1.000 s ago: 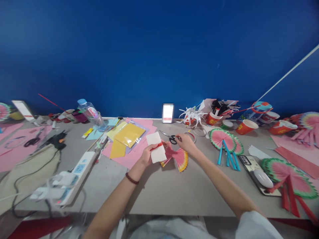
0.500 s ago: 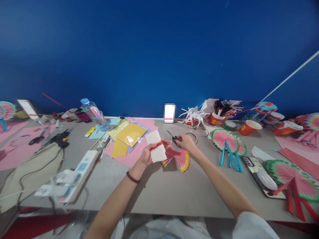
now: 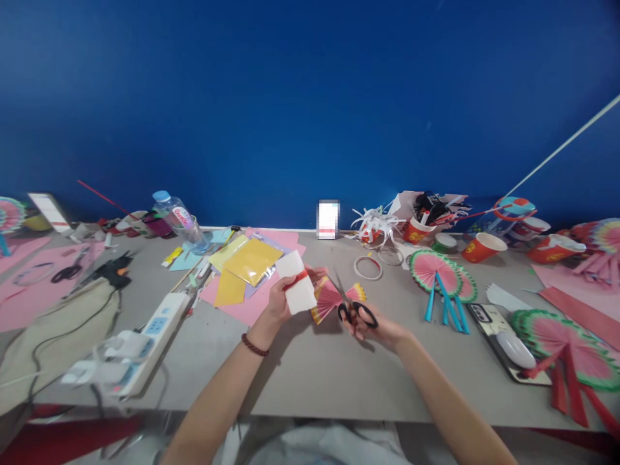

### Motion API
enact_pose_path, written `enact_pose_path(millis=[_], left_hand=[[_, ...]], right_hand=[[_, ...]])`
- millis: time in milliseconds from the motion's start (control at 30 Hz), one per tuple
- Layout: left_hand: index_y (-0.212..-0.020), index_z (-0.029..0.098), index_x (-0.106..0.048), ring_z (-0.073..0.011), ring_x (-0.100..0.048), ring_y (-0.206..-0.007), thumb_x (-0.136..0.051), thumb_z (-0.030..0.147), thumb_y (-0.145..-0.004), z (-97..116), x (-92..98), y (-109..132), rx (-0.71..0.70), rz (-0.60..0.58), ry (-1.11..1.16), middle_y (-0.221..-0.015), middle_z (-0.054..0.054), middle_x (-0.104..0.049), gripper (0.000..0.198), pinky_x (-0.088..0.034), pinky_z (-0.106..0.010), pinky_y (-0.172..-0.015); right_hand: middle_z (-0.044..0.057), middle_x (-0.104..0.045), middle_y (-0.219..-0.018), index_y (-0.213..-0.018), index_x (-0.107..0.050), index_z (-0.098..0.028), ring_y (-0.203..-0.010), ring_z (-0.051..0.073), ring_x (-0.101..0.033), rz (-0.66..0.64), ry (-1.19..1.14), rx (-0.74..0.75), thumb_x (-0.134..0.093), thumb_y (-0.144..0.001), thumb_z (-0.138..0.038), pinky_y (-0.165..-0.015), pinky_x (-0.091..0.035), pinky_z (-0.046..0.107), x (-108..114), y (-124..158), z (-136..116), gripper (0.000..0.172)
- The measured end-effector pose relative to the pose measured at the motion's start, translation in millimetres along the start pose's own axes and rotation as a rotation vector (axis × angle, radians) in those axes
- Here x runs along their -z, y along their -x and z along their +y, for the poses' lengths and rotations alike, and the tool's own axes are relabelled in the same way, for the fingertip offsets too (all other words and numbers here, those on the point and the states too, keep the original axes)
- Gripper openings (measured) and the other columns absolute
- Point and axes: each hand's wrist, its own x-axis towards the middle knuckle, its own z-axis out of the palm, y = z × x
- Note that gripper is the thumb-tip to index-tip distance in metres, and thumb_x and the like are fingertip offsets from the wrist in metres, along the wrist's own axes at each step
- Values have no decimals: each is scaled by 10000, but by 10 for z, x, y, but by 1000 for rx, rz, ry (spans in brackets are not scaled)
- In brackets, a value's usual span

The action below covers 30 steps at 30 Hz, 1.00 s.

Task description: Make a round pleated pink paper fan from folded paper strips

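My left hand [image 3: 283,294] is closed on a white card [image 3: 299,298] with a red ribbon [image 3: 296,279] across it. Just right of the card lies a pleated pink paper fan [image 3: 327,297] with yellow edges, gathered in the middle like a bow. My right hand [image 3: 375,328] grips black-handled scissors [image 3: 349,306], blades pointing up and left over the fan's middle. The card covers some of the fan's left side, and I cannot tell whether the left fingertips touch it.
A power strip [image 3: 155,339] with plugs lies left. Coloured paper sheets [image 3: 252,258] and a plastic bottle [image 3: 181,219] are behind. Tape rolls [image 3: 368,268], finished watermelon fans [image 3: 438,274], a phone [image 3: 498,349] with a mouse [image 3: 516,349], and paper cups [image 3: 484,248] stand right.
My right hand has brought the scissors down toward me and turned, so the blades now lie over the fan. The left hand still holds the card, almost unmoved.
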Motion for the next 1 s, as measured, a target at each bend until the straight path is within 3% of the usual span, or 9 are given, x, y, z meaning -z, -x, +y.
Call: enact_pose_path(millis=[267, 533, 767, 1000], left_hand=[[-968, 139, -588, -290, -512, -1201, -539, 260, -729, 3, 14, 6, 6, -14, 19, -1157, -161, -636, 273, -325, -428, -1045], [-988, 134, -583, -318, -544, -1155, -533, 256, -756, -11, -19, 20, 22, -77, -3, -1117, -166, -651, 267, -368, -450, -987], [-1051, 132, -571, -287, -605, -1058, -505, 247, -792, -31, 43, 15, 47, -34, 0, -1087, -155, -663, 291, -437, -402, -895], [-1290, 135, -467, -280, -629, -986, -516, 273, -812, -27, 43, 10, 82, -27, 7, -1077, -149, -665, 500, -449, -403, -861]], right_hand=[[13, -566, -701, -926, -553, -162, -499, 64, -444, -24, 40, -76, -619, -718, -631, -429, -321, 177, -45, -56, 117, 518], [3, -568, -682, -907, -537, -166, -482, 52, -422, -23, 38, -64, -588, -751, -623, -423, -299, 171, -95, -116, 163, 486], [3, -553, -687, -906, -525, -157, -488, 57, -407, -18, 35, -20, -589, -740, -637, -433, -288, 184, -126, -122, 163, 512], [-2, -538, -675, -898, -518, -170, -521, 72, -415, -6, 10, 9, -596, -698, -679, -433, -284, 184, -153, -144, 162, 552]])
